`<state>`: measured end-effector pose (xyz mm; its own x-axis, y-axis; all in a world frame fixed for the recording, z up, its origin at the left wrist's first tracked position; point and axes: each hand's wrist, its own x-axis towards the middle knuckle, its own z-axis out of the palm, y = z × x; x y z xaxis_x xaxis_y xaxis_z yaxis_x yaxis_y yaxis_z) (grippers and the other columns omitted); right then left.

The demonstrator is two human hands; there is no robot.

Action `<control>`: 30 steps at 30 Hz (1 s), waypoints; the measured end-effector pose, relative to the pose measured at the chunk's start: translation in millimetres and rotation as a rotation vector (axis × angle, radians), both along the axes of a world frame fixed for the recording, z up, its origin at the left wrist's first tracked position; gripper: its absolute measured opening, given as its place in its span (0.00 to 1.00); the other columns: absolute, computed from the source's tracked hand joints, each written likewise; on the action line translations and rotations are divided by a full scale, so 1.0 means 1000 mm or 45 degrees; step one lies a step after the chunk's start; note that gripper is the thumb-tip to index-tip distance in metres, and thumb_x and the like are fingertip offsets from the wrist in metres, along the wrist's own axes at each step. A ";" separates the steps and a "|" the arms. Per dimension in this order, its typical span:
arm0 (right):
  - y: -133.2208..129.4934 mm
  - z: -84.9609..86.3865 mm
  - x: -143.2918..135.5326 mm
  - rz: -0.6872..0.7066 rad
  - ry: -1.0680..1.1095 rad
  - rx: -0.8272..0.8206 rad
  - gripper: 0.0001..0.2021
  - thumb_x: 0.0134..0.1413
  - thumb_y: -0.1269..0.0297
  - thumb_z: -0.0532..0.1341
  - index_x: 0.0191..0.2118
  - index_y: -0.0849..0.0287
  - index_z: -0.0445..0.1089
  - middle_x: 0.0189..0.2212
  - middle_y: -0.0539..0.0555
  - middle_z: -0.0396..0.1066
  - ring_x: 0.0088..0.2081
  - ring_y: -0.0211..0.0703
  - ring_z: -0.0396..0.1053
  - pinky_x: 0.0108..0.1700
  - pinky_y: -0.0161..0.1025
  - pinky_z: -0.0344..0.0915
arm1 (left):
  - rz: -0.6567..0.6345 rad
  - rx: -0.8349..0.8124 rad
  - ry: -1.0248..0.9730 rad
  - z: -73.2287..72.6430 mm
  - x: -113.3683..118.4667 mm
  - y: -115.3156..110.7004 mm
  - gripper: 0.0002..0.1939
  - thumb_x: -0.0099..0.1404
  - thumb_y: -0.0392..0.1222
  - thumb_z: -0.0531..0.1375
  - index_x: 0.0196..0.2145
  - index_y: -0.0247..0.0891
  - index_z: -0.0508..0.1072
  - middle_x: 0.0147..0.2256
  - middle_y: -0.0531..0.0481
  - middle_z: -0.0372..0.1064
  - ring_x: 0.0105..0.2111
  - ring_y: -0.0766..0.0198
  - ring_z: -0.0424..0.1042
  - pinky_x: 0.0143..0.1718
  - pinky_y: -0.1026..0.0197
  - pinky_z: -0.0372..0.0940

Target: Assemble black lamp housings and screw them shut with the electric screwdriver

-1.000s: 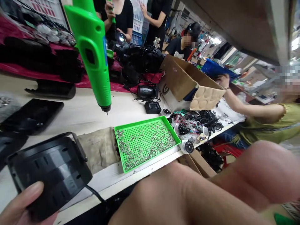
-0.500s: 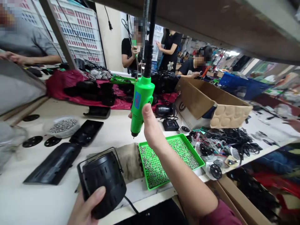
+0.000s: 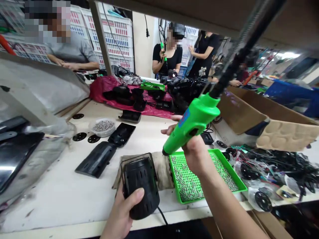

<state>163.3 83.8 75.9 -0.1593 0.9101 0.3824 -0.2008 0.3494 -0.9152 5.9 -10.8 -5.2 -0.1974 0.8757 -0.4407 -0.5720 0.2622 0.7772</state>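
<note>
My left hand (image 3: 124, 207) holds a black cylindrical lamp housing (image 3: 142, 189) with a wire bracket around its top, thumb across its side and the other fingers hidden behind. A cable runs from its lower end. My right hand (image 3: 196, 151) is around a green electric screwdriver (image 3: 190, 124), which hangs tilted from a coil spring and cable, its tip pointing down left. Some of that hand's fingers stick out loosely past the tool's far side. Under the screwdriver is a green tray (image 3: 180, 196) of small screws. A worn cloth pad (image 3: 164, 172) lies between housing and tray.
Black half shells (image 3: 97, 159), black discs (image 3: 79, 136) and a bowl of small metal parts (image 3: 102, 127) lie at left. Wires and lamp parts (image 3: 264, 166) pile up at right, before a cardboard box (image 3: 244, 109). An overhead shelf (image 3: 199, 13) crosses above. Several people work beyond.
The screwdriver has swung from nearly upright to a tilt, its top toward the right, with my right hand still at it. The view has shifted left. The housing stays in my left hand.
</note>
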 end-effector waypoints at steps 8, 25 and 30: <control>-0.029 0.009 -0.026 -0.287 0.555 0.233 0.24 0.48 0.39 0.62 0.44 0.51 0.65 0.19 0.43 0.63 0.17 0.35 0.59 0.21 0.35 0.63 | -0.010 0.001 0.125 0.001 0.006 0.002 0.44 0.41 0.50 0.72 0.56 0.39 0.66 0.43 0.44 0.75 0.45 0.46 0.73 0.37 0.54 0.73; -0.021 -0.010 -0.041 -0.211 0.569 0.205 0.28 0.40 0.31 0.61 0.33 0.52 0.66 0.14 0.42 0.61 0.13 0.37 0.59 0.19 0.38 0.66 | 0.035 0.065 0.327 -0.005 0.015 0.003 0.38 0.44 0.52 0.70 0.53 0.40 0.67 0.41 0.47 0.75 0.41 0.52 0.73 0.41 0.55 0.70; -0.038 0.000 -0.028 -0.245 0.570 0.290 0.29 0.42 0.33 0.62 0.42 0.51 0.69 0.16 0.44 0.64 0.16 0.38 0.61 0.21 0.39 0.66 | -0.018 0.095 0.334 -0.004 0.014 0.003 0.37 0.45 0.53 0.70 0.51 0.38 0.68 0.43 0.44 0.74 0.43 0.49 0.73 0.44 0.52 0.68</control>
